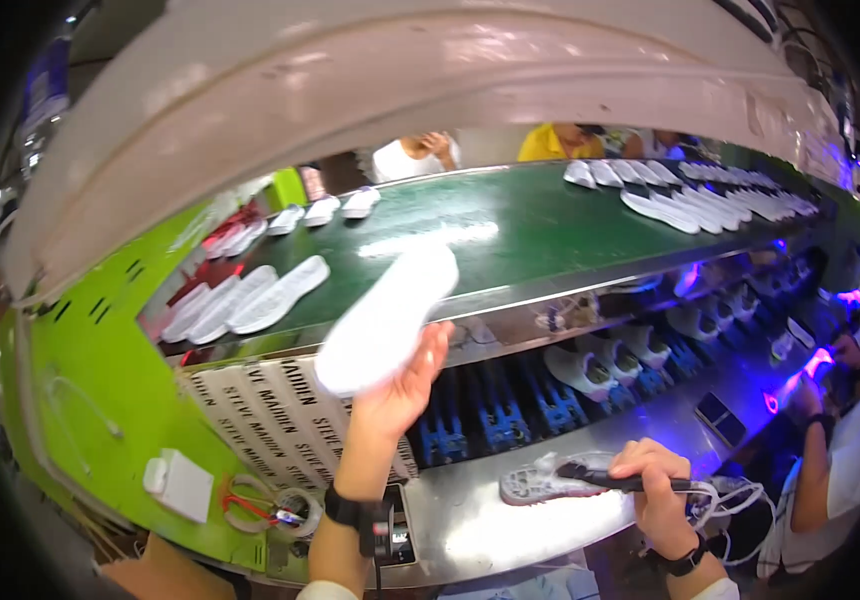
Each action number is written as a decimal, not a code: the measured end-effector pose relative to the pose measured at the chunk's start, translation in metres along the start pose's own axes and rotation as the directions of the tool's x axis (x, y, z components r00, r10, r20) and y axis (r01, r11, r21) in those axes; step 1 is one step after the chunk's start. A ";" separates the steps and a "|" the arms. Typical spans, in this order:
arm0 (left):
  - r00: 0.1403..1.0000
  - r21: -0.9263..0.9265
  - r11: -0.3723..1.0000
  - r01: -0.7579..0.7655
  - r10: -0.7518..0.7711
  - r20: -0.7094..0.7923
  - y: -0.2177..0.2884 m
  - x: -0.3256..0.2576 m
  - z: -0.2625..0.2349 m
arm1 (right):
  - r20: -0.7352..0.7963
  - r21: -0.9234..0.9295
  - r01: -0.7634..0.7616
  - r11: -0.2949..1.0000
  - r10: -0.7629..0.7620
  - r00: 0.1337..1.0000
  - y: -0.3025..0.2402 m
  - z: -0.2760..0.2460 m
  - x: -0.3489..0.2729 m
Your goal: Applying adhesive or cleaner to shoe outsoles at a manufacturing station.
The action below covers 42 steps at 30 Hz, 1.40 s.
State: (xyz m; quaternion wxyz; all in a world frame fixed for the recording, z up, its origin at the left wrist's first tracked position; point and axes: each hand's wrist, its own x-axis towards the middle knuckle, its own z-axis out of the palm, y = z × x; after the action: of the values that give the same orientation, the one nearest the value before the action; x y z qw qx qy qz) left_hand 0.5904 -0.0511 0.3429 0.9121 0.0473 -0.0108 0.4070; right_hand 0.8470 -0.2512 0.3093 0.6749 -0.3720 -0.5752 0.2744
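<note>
A white shoe sole (390,315) is raised in my left hand (402,390), tilted in front of the green conveyor belt. My fingers grip its right edge, and a black band circles that wrist. Lower right, my right hand (655,487) is closed around a slim black-handled tool (605,478), whose working end I cannot make out. The tool's tip lies over another shoe sole (540,484), pale with a textured surface, on the metal bench (510,535). White cords (735,505) loop beside the right hand.
More white soles (280,295) lie on the green belt (470,240), with several rows far right. Shoes (590,370) and blue racks (500,425) fill the shelf below. A phone (720,418) rests on the bench. A co-worker (845,450) works at right beside purple light.
</note>
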 end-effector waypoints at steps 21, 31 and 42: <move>0.790 0.578 -0.811 -0.083 0.300 0.534 -0.021 -0.125 -0.139 | -0.339 0.536 -0.397 0.745 0.620 0.707 0.128 -0.042 -0.104; 0.897 0.617 -0.778 0.120 0.351 0.269 -0.026 -0.185 -0.207 | -0.367 0.620 -0.319 0.717 0.624 0.690 0.191 -0.030 -0.133; 0.837 0.695 -0.711 0.106 0.441 0.324 -0.037 -0.181 -0.208 | -0.419 0.648 -0.266 0.714 0.625 0.658 0.186 -0.025 -0.123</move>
State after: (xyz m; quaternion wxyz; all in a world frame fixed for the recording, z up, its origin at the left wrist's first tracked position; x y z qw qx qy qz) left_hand 0.4925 -0.1902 0.1226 0.1785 0.7662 0.4881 0.3778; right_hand 0.8586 -0.2477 0.0848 0.8041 -0.3721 -0.1088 0.4507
